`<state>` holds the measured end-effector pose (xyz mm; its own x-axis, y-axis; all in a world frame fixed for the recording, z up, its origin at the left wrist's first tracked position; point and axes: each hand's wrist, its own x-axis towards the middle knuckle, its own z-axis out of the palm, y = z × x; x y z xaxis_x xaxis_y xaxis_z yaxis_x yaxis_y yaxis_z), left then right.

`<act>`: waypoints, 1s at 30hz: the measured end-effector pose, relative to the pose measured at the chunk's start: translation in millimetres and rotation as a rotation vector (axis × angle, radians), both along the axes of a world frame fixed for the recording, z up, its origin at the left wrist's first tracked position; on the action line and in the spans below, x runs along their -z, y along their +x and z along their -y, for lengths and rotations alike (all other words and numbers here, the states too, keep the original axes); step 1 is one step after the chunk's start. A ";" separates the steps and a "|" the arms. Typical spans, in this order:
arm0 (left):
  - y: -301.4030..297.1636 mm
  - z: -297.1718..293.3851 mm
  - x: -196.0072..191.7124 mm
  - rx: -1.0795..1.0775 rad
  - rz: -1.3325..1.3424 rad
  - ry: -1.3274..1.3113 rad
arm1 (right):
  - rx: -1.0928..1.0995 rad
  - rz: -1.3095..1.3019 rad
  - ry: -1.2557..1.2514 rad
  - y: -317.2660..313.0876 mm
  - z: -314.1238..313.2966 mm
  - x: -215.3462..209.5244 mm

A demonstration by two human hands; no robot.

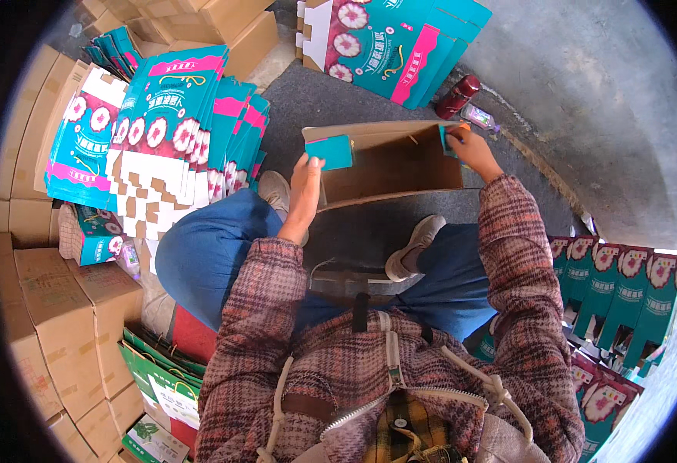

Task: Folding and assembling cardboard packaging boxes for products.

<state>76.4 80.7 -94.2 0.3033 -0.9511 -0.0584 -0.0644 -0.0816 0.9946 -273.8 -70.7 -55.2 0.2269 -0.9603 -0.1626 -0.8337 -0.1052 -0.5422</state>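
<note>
An opened-out cardboard box (pixel 389 171) is between my hands above the dark floor mat, its brown inside facing up. On its left end, my left hand (pixel 303 189) is closed on the edge, thumb against a teal flap (pixel 331 153). At the far right corner my right hand (pixel 473 153) has its fingers bent around the box's other end, where a small strip of teal shows. The outer faces of the box are mostly hidden from me. My knees and shoes are on either side of it.
Flat teal and pink cartons (pixel 165 100) are stacked at the left, more (pixel 400 50) at the far side. A dark red bottle (pixel 458 96) stands by the wall. Brown boxes (pixel 60 309) rise at the left. Teal boxes (pixel 616 297) stand in rows at the right.
</note>
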 end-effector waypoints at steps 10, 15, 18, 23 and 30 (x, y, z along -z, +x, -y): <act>-3.0 8.2 -22.9 0.307 0.651 0.098 | -0.544 -0.680 -0.060 53.4 -7.8 -9.2; -4.2 15.0 -22.2 0.286 0.570 0.069 | -0.070 -0.090 -0.037 34.4 8.7 5.2; 1.2 13.1 -15.1 0.212 0.569 0.051 | 0.344 0.366 0.403 32.4 19.4 -12.4; 12.2 13.0 -3.8 0.206 0.548 0.071 | 0.384 0.493 0.414 32.9 16.7 -21.6; 12.9 9.5 -23.4 -0.064 0.140 0.104 | -0.304 -0.225 -0.246 -3.1 14.3 21.4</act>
